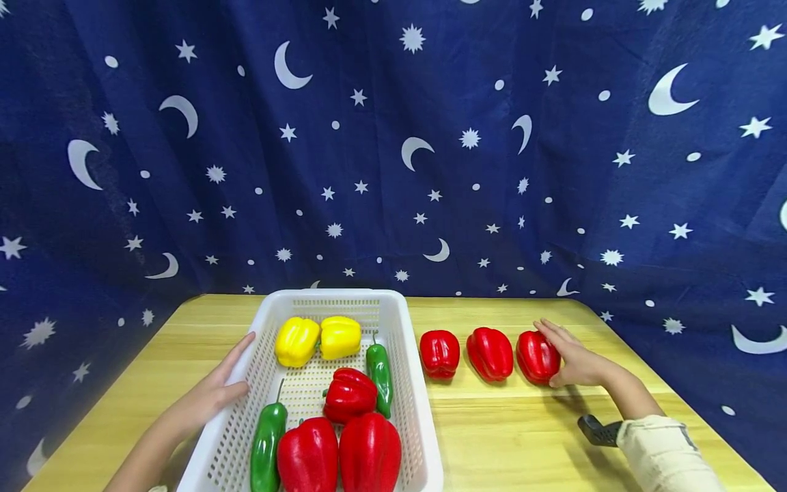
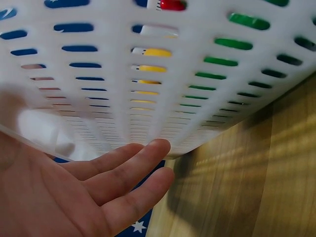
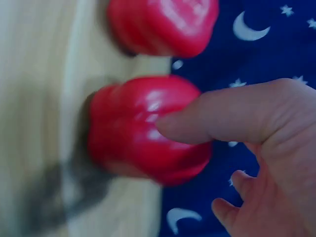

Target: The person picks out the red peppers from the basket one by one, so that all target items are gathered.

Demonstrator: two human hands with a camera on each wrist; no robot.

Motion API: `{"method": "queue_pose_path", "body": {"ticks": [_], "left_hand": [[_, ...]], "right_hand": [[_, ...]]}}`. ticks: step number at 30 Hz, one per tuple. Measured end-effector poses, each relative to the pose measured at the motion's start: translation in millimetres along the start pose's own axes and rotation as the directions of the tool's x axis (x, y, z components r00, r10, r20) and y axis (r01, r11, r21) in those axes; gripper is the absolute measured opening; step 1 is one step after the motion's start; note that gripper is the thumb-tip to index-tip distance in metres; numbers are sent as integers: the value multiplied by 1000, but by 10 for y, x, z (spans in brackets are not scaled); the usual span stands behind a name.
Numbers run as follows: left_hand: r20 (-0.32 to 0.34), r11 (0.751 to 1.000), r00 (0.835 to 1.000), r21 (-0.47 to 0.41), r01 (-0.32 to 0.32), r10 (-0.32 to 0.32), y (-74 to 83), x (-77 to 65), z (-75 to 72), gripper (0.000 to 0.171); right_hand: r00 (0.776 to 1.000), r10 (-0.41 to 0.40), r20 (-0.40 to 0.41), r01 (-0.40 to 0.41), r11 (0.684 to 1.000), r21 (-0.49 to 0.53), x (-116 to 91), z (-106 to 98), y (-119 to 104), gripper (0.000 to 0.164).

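A white perforated plastic basket (image 1: 424, 424) stands on the table. Beside its left wall is my left hand (image 1: 209, 396), thumb near the rim. In the left wrist view, that hand's fingers (image 2: 126, 177) reach loosely along the outside, uncurled. At the right, my right hand (image 1: 581, 362) is at the rightmost red bell pepper (image 1: 536, 357). In the right wrist view, the thumb (image 3: 212, 118) overlaps this red bell pepper (image 3: 133, 128), while two other fingertips stand apart from it; firm contact cannot be made out. Two more red bell peppers, one in the middle (image 1: 490, 353) and one nearest the basket (image 1: 439, 354), complete the row.
Inside the basket lie yellow bell peppers (image 1: 297, 342), green chili peppers (image 1: 268, 444) and red bell peppers (image 1: 369, 451). A dark blue curtain (image 1: 369, 171) with moons and stars hangs behind the wooden table (image 1: 504, 437). A black device (image 1: 599, 432) sits at my right wrist.
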State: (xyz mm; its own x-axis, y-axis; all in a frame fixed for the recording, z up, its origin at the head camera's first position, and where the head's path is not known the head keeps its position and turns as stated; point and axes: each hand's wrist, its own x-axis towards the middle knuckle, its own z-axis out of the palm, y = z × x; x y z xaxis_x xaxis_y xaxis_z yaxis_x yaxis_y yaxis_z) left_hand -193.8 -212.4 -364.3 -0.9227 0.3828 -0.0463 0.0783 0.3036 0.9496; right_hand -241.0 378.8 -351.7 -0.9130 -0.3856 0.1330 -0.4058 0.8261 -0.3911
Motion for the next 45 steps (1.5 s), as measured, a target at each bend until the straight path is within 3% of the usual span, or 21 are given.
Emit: {"method": "queue_pose_path", "body": {"ticks": [5,11,16,24,31,40,45], "left_hand": [[-20,1000,1000,-8,14,-14,-25,-54,8,85],[-22,1000,1000,-2,17,-17,-67,-112,4,84],[-18,1000,1000,-16,9,-10,-106,-152,4,84],[15,997,1000,-68,-26,27,-148,-187,28,84],[22,998,999,-49,-27,28,-157,-182,38,85],[13,997,997,-2,-77,77,-49,-64,-41,84],[-4,998,998,-6,-55,55,7,8,-42,82]], "right_hand": [[996,-76,-51,73,996,-50,118,-95,-217,88],[987,-146,-68,139,986,-92,408,-95,-713,83],[974,-222,-34,217,969,-121,659,38,-1197,80],[918,-385,97,395,910,-129,911,317,-1821,77],[871,-458,177,484,862,-151,958,485,-2100,81],[840,-453,300,511,846,-154,1025,638,-2343,93],[811,-422,405,529,825,-200,1069,723,-2393,97]]}}
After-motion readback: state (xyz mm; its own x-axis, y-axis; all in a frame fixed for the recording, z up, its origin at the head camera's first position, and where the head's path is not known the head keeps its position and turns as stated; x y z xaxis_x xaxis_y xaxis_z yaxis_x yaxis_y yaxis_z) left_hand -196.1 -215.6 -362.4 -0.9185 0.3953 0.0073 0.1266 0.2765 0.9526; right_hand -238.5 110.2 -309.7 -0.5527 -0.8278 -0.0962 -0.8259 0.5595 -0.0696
